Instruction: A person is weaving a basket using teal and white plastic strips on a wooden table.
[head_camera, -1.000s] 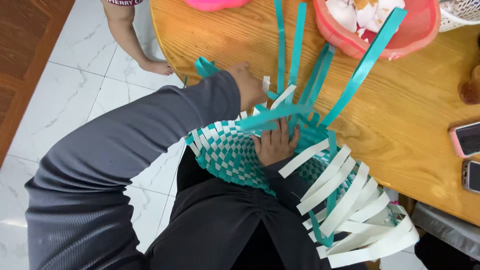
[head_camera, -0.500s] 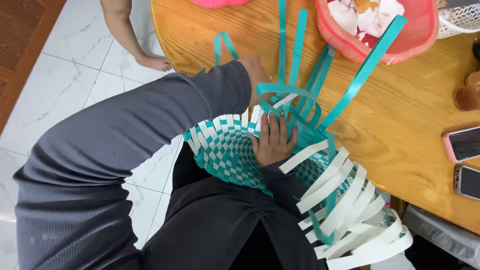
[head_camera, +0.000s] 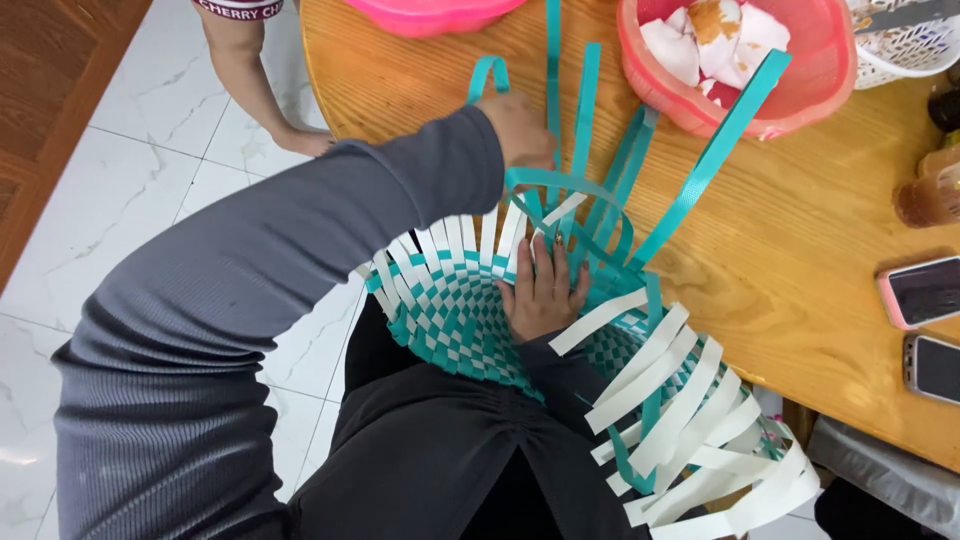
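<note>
You are bracing the half-woven teal-and-white plastic-strap basket (head_camera: 450, 310) on your lap at the round wooden table's (head_camera: 800, 250) edge, right hand (head_camera: 543, 290) spread flat inside, left hand (head_camera: 520, 130) pinching a springy teal strap (head_camera: 560, 185). It looks light, stiff and slick; hold near the weave.

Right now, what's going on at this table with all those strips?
A person in a grey sleeve is weaving a teal and white basket that rests on their lap against the wooden table. Their left hand grips a teal strip looped across the upright strips, while the right hand presses flat inside the woven wall. Loose white strips fan out to the right. Another person's arm leans at the table edge.
</note>
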